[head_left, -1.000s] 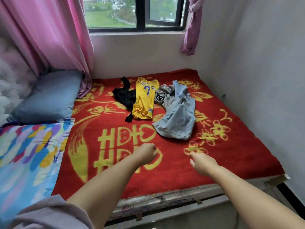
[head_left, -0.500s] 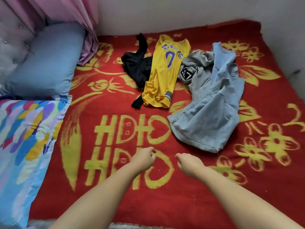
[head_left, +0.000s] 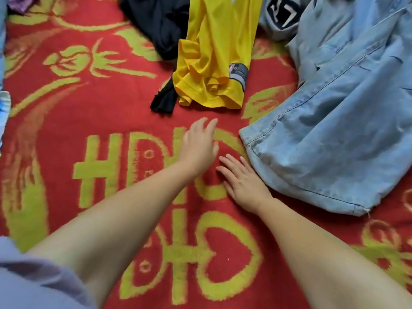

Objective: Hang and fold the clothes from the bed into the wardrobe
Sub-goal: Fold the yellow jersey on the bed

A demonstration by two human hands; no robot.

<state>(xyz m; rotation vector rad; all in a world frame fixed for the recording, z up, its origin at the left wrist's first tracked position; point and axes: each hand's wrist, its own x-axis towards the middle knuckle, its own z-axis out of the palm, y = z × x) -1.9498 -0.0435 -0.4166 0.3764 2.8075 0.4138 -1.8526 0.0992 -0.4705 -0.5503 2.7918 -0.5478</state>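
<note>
Item one, nearest: the bed (head_left: 66,219), covered by a red blanket with yellow-green lettering and flowers, carried all the clothes; none had reached the wardrobe, which was out of view. Two bare forearms reached over it from the near edge. The right hand (head_left: 244,181) lay flat on the blanket, fingers straight, holding nothing, its fingertips just beside the near left corner of the denim garment (head_left: 334,134). The left hand (head_left: 199,144) hovered a little farther on, fingers relaxed and spread, also holding nothing, aimed toward the yellow jersey (head_left: 214,54). Item two: the denim garment, pale blue, lay at right, its long axis running from the near hem up toward the far right; judged the heaviest and stiffest piece, likely to hold a fold well, best taken at the stitched hem corner nearest the right hand. Item three: the yellow jersey, centre, long axis near to far, bunched hem with a sewn label toward the near side and the upper part cut off by the far edge of the frame; judged light, thin and slippery, apt to slide off a fold, so better pinched at the hem or shoulders and hung. Item four: a black garment (head_left: 160,21), crumpled at far left of the jersey, partly beneath it, one end showing near the jersey hem; judged soft and limp. Item five: a grey garment (head_left: 278,16) with a dark print, far, half under the denim.
</note>
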